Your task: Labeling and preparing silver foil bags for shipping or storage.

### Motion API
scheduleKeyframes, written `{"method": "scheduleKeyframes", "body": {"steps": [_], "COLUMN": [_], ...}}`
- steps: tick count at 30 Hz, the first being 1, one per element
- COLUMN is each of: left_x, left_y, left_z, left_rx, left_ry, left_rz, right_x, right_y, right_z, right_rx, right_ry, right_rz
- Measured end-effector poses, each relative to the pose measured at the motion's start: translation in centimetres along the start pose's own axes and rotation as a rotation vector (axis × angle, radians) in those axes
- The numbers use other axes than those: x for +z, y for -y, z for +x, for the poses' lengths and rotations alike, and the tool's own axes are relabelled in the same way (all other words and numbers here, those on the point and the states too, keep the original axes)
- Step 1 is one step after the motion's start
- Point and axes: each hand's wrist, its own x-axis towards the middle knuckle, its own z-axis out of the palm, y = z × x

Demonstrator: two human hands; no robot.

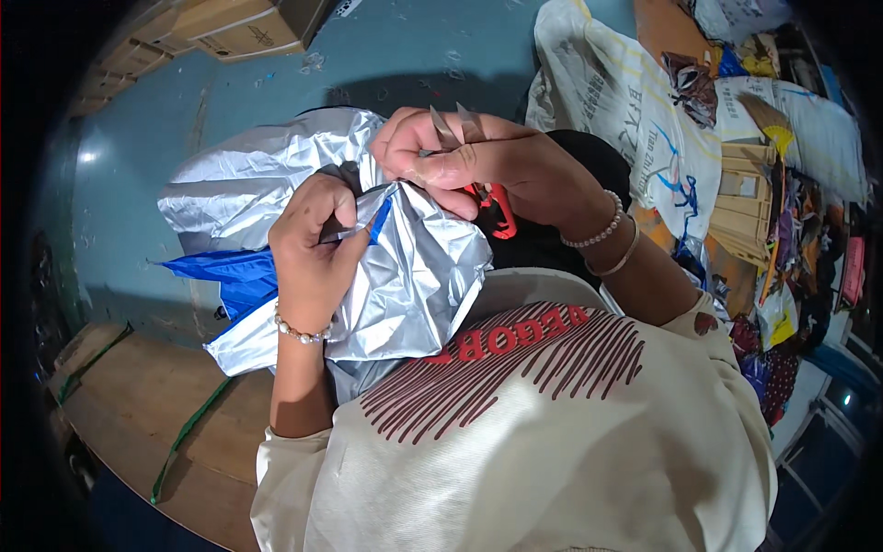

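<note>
A crumpled sheet of silver-coated fabric (405, 304) with a blue reverse side (241, 281) lies across my lap. My left hand (311, 239) is closed on it, pinching a fold near the middle between thumb and fingers. Just above and to the right, my right hand (460, 164) is closed around a pair of small scissors (501, 212) with red handles. Their two blades stick up, apart, above the fingers. The right fingertips also touch the fabric close to the left hand; whether they grip it is hidden.
Cardboard boxes (248, 29) stand on the blue-grey floor (395, 55) at the far left. A brown board (198, 432) with green straps lies at the near left. To the right are a big white woven sack (625, 110), a wooden crate (743, 198) and mixed bags.
</note>
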Motion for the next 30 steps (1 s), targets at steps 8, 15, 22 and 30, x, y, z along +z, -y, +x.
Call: {"method": "scheduleKeyframes", "body": {"steps": [8, 15, 22, 30], "left_x": [-0.2, -0.7, 0.6, 0.6], "left_y": [-0.2, 2.0, 1.2, 0.6], "left_z": [0.1, -1.3, -1.5, -1.0], "left_rx": [-0.201, -0.323, -0.266, -0.255], "left_ry": [0.148, 0.041, 0.011, -0.048], "left_rz": [-0.056, -0.125, -0.219, -0.273], "right_x": [0.2, -7.3, -4.3, -1.1], "right_y": [-0.3, -0.8, 1.5, -3.3], "right_z": [-0.5, -5.1, -4.0, -0.6], "right_rx": [0.089, -0.136, 0.032, -0.3], "right_ry": [0.082, -0.298, -0.33, -0.121], "right_rz": [0.019, -0.629, -0.725, -0.877]}}
